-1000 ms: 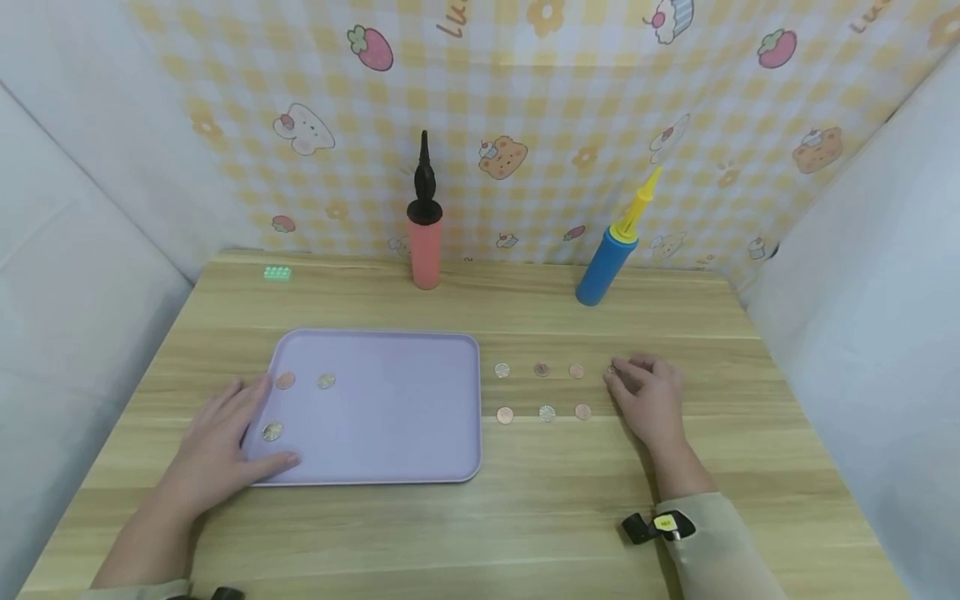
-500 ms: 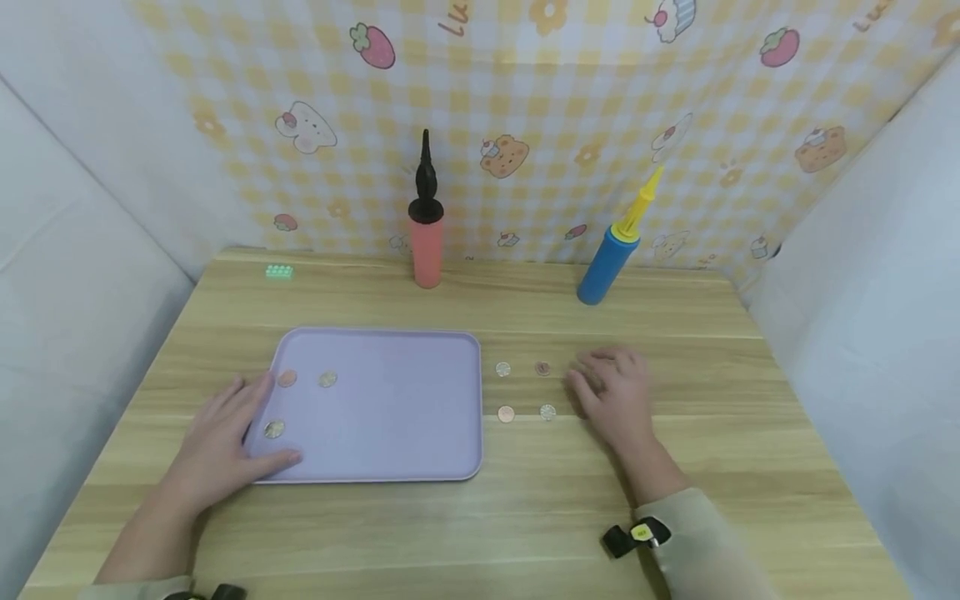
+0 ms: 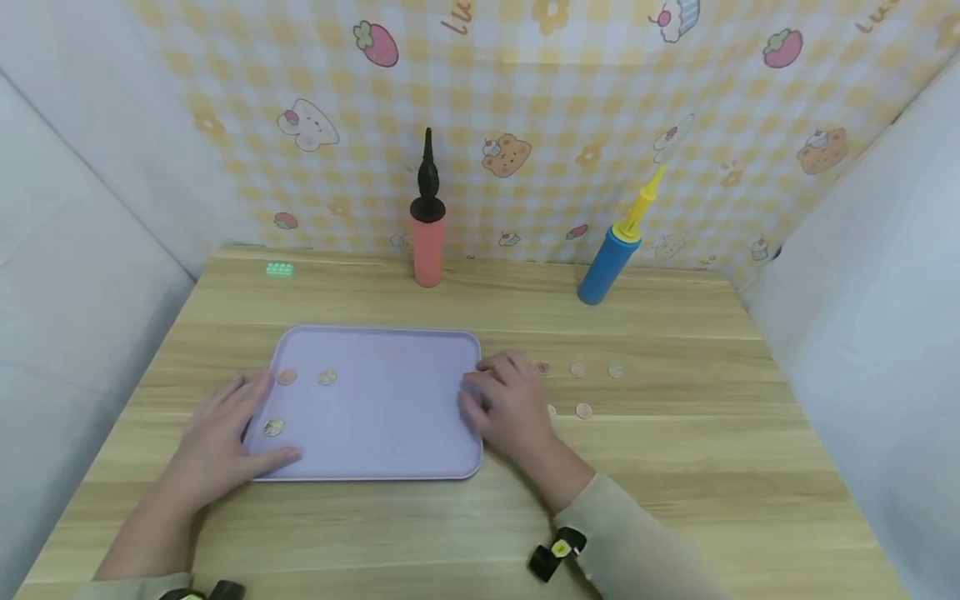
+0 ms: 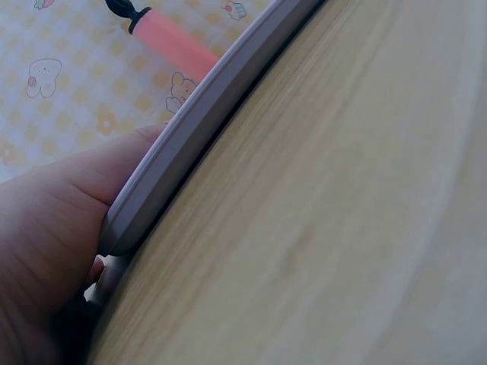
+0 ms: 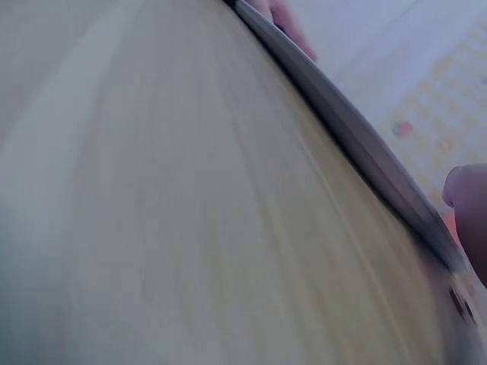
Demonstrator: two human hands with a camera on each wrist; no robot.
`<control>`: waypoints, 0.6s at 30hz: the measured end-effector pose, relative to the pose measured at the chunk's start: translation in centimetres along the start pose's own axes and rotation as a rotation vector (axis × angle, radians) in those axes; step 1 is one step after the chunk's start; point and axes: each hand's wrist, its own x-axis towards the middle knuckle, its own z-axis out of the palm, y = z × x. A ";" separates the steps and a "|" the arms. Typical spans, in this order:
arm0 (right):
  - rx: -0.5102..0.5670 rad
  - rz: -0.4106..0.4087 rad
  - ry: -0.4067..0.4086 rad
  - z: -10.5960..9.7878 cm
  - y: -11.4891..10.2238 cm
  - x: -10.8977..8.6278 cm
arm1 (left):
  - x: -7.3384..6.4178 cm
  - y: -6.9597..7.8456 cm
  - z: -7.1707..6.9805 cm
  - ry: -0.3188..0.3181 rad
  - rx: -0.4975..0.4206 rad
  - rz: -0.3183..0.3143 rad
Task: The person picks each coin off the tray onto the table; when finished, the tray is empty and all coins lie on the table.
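Observation:
A lilac tray lies on the wooden table, with one copper-coloured coin and two paler coins near its left end. My left hand holds the tray's left side, its thumb over the front rim and its fingers along the outer edge. My right hand is over the tray's right rim, fingers loosely bent, with no coin showing between them. To the right of that hand several coins lie in two rows, among them a copper coin and a silver coin. The hand hides the rows' left end.
A pink hand pump with a black top stands at the back of the table. A blue and yellow pump leans to its right. A small green toy brick lies at the back left. Patterned cloth hangs behind.
My right hand has let go of the silver coin at the right end of the upper row and swept left to the tray's right rim. The left hand stays on the tray.

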 end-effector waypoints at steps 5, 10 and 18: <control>-0.112 -0.083 0.020 1.4 -2.6 1.5 | -0.1 0.1 -0.1 0.004 0.001 -0.004; -0.159 -0.095 0.006 2.8 -5.1 2.7 | 0.0 0.1 -0.2 0.013 0.008 0.001; -0.188 -0.086 -0.083 4.7 -7.6 3.5 | -0.1 -0.1 0.0 0.013 0.001 -0.003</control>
